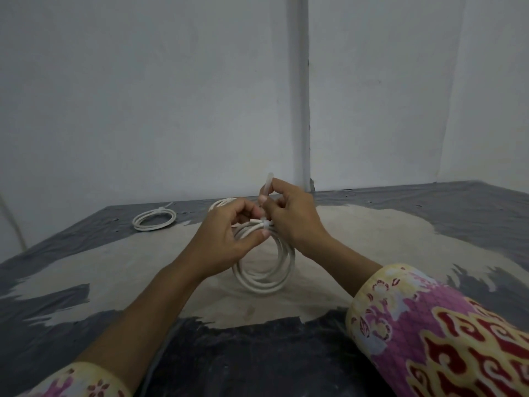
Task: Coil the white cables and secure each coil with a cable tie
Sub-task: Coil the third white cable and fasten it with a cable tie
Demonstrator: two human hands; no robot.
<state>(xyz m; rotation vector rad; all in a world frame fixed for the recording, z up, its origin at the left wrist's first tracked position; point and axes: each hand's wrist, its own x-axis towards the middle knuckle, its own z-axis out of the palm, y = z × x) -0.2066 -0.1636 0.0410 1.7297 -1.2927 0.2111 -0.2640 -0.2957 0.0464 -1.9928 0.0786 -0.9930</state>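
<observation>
In the middle of the frame, a white cable coil [264,262] stands up on its edge on the desk [400,233]. The left hand [229,236] has its grip curled round the top of the coil, thumb pressing the strands. The right hand [289,216] pinches the tail of a cable tie [269,181], which pokes straight up. The tie wraps the top of the coil. A second tied coil [154,220] lies flat at the middle left, well apart. A third coil [220,203] peeks out behind the left hand.
</observation>
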